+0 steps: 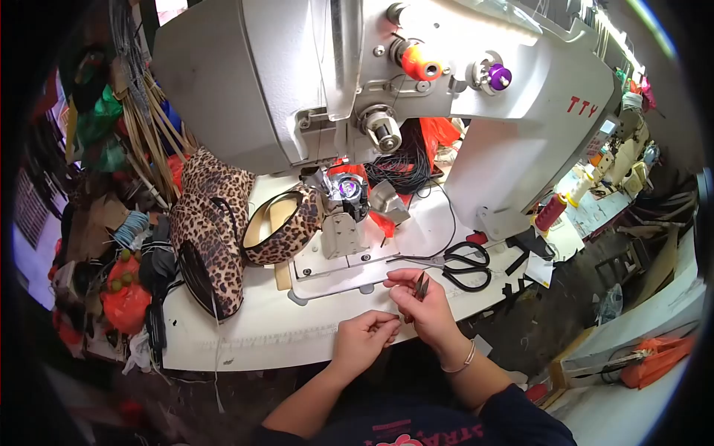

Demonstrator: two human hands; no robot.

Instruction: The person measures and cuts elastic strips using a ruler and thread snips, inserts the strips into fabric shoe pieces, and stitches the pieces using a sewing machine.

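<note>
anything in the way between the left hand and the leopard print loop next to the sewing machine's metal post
Nothing visible stands between the left hand and the leopard print loop; only the flat tabletop and low base plate lie between them.

Black-handled scissors (445,260) lying on the table (256,305), right of centre; white card (538,269) beyond them, beside black strips (517,261). Black cord (401,171) heaped at the back, next to red plastic (439,134). Left side: red bag (125,303), blue cord (130,229) above it, green bag (103,115), pale strips (154,123) hanging. Lower right: orange bag (656,362) on a pale surface (625,405)
</note>
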